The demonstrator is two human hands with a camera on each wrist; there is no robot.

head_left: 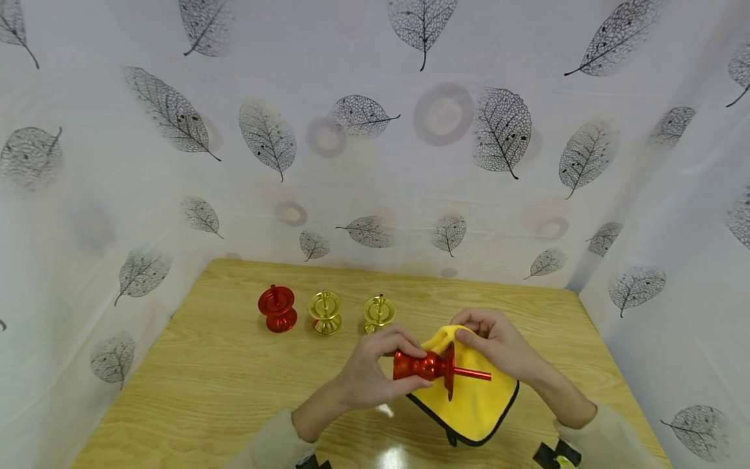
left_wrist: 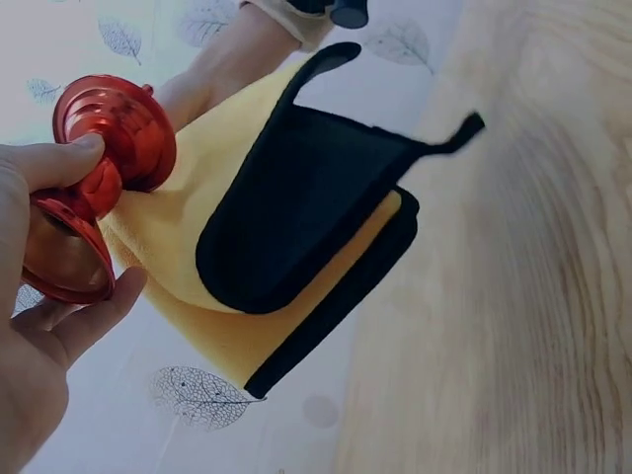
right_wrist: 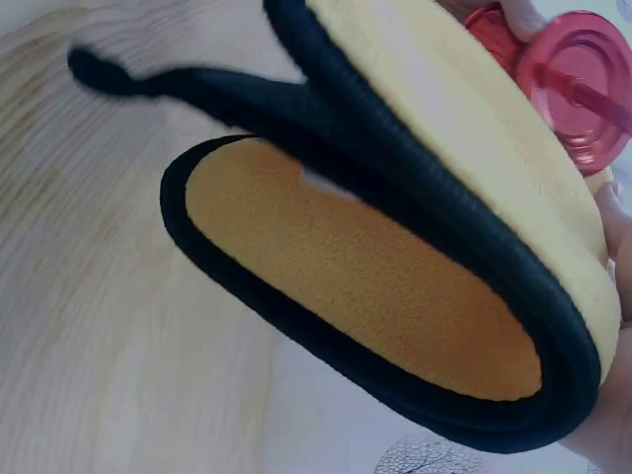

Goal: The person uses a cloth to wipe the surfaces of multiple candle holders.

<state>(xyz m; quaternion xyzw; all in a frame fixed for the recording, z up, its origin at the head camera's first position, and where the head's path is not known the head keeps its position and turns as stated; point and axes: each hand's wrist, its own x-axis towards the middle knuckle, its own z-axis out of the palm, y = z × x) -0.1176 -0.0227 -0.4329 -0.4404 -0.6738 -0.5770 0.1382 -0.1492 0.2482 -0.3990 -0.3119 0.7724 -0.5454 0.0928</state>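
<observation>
A shiny red candle holder (head_left: 430, 366) lies sideways in my left hand (head_left: 375, 371), its pin pointing right. Thumb and fingers grip its flared base and waist, as the left wrist view also shows. My right hand (head_left: 498, 342) pinches the upper edge of a yellow cloth (head_left: 474, 410) with dark trim. That cloth hangs folded behind the holder's disc, close to it; whether they touch I cannot tell. In the right wrist view the folded cloth (right_wrist: 365, 276) fills the middle, with the red disc (right_wrist: 578, 94) at the upper right.
Another red candle holder (head_left: 278, 309) and two gold ones, a left one (head_left: 325, 312) and a right one (head_left: 379, 312), stand upright in a row toward the back of the wooden table (head_left: 234, 391). A white leaf-patterned sheet (head_left: 375, 176) surrounds the table's back and sides.
</observation>
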